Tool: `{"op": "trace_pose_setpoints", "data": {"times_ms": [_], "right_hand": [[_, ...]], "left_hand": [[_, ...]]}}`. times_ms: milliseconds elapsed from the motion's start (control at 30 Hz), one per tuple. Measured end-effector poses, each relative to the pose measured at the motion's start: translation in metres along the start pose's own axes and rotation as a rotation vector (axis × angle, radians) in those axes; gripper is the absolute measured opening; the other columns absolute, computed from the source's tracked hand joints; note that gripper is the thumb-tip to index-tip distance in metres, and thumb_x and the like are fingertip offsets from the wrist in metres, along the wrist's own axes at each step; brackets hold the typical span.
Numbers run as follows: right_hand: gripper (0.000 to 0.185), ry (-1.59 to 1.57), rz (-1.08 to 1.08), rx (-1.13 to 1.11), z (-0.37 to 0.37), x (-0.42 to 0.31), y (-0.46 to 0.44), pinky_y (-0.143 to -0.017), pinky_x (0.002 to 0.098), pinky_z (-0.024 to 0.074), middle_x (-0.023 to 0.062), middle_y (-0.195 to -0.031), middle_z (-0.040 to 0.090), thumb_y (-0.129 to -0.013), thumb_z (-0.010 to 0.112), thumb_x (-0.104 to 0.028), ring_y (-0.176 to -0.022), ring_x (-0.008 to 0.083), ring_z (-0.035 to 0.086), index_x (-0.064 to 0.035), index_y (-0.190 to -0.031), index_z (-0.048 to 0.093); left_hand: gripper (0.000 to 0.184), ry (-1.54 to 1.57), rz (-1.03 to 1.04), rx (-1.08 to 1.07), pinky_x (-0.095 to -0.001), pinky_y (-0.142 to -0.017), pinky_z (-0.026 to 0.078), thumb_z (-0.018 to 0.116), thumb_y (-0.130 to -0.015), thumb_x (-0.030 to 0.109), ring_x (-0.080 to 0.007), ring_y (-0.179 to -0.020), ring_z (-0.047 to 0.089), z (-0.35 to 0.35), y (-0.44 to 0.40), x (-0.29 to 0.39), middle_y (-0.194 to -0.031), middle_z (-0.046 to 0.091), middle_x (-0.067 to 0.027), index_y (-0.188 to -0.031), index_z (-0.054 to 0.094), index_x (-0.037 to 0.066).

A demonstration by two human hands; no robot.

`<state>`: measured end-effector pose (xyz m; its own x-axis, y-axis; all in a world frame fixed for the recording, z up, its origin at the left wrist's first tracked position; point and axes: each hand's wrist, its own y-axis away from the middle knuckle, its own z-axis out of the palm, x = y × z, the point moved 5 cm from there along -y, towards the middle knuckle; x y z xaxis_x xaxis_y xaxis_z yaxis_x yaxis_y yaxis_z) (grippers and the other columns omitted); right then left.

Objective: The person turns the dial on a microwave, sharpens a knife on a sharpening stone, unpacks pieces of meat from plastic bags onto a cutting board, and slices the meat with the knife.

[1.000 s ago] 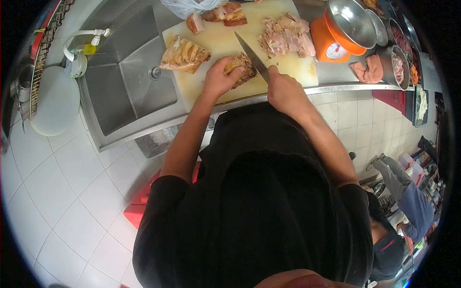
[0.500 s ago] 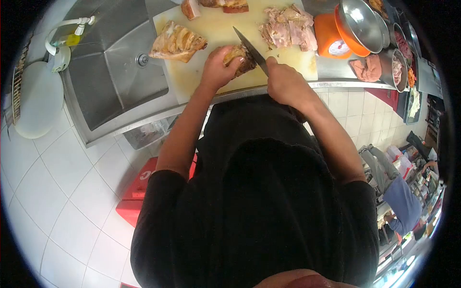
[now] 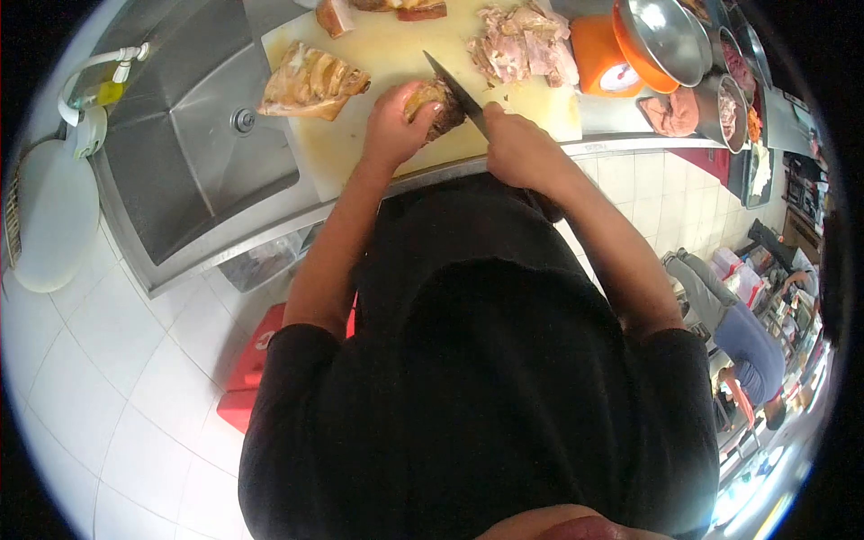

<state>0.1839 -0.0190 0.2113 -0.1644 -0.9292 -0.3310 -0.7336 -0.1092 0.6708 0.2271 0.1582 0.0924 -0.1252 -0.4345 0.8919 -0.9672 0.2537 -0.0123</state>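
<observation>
My left hand (image 3: 396, 126) is closed around a browned piece of cooked meat (image 3: 445, 119) on the pale cutting board (image 3: 342, 153). In my right hand (image 3: 520, 148) is the handle of a knife (image 3: 456, 91); its blade lies along the right side of that piece, pointing away and to the left. A larger chunk of meat (image 3: 315, 83) rests on the board left of my hands. To the right is a heap of sliced meat (image 3: 524, 45). More pieces of meat (image 3: 335, 16) sit at the board's far edge.
A steel sink (image 3: 202, 162) is on the left, with a white tap (image 3: 90, 67). At right stand an orange scale (image 3: 605, 58) carrying a steel bowl (image 3: 664, 40), a folded cloth (image 3: 671, 112) and meat containers (image 3: 724, 108). Another person (image 3: 747, 346) is farther off at right.
The whole view has shifted slightly, so the counter appears farther left. My hands keep their holds on the meat and knife, with the blade still against the piece. The other person's posture has changed.
</observation>
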Motion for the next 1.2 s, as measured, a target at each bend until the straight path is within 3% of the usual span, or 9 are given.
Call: {"op": "trace_pose_setpoints", "data": {"times_ms": [233,533,667,833,1000,1200], "right_hand": [[0.033,-0.005,0.033,-0.068,-0.004,-0.005,0.021,-0.092,0.0522,0.0535,0.0311,-0.107,0.069,-0.086,0.061,-0.004,-0.107,0.0442,0.068,0.0055,-0.116,0.051],[0.029,-0.026,0.002,0.144,0.035,-0.002,-0.036,-0.088,0.0526,0.0544,0.0285,-0.105,0.070,-0.089,0.057,-0.003,-0.102,0.0441,0.069,0.0036,-0.115,0.049],[0.032,-0.065,-0.021,0.187,0.039,0.010,-0.022,-0.087,0.0535,0.0537,0.0298,-0.102,0.069,-0.087,0.059,-0.005,-0.101,0.0464,0.068,0.0027,-0.115,0.047],[0.033,-0.056,-0.003,0.195,0.059,0.020,-0.022,-0.090,0.0521,0.0539,0.0289,-0.106,0.070,-0.089,0.059,-0.008,-0.104,0.0430,0.069,0.0022,-0.118,0.048],[0.032,-0.060,-0.043,0.313,0.045,0.016,-0.032,-0.083,0.0545,0.0537,0.0295,-0.096,0.070,-0.085,0.058,-0.003,-0.094,0.0458,0.069,0.0009,-0.114,0.046],[0.027,0.004,-0.009,0.510,0.022,0.084,-0.035,-0.075,0.0585,0.0521,0.0311,-0.082,0.067,-0.091,0.054,-0.009,-0.082,0.0496,0.067,-0.0011,-0.114,0.043]], "left_hand": [[0.043,-0.036,0.066,-0.019,-0.0459,-0.093,0.051,0.074,-0.088,0.027,-0.0408,-0.103,0.066,-0.001,0.000,0.001,-0.110,0.070,-0.0224,-0.120,0.067,-0.001],[0.042,-0.038,0.096,-0.009,-0.0467,-0.094,0.051,0.073,-0.089,0.026,-0.0419,-0.104,0.065,-0.002,-0.006,0.006,-0.110,0.069,-0.0241,-0.119,0.067,-0.003],[0.041,-0.041,0.116,0.020,-0.0468,-0.095,0.051,0.072,-0.090,0.025,-0.0416,-0.106,0.065,0.003,0.002,0.004,-0.112,0.069,-0.0251,-0.120,0.067,-0.002],[0.042,0.024,0.089,0.013,-0.0445,-0.096,0.051,0.073,-0.090,0.024,-0.0405,-0.107,0.066,0.005,0.005,-0.002,-0.115,0.069,-0.0252,-0.122,0.066,-0.002],[0.045,0.052,0.036,-0.022,-0.0418,-0.096,0.052,0.074,-0.089,0.023,-0.0388,-0.107,0.067,0.000,0.005,-0.002,-0.115,0.069,-0.0249,-0.125,0.065,-0.003],[0.046,0.073,0.063,0.047,-0.0444,-0.095,0.051,0.072,-0.091,0.025,-0.0389,-0.106,0.066,-0.001,0.016,-0.006,-0.112,0.069,-0.0242,-0.126,0.064,-0.004]]}}
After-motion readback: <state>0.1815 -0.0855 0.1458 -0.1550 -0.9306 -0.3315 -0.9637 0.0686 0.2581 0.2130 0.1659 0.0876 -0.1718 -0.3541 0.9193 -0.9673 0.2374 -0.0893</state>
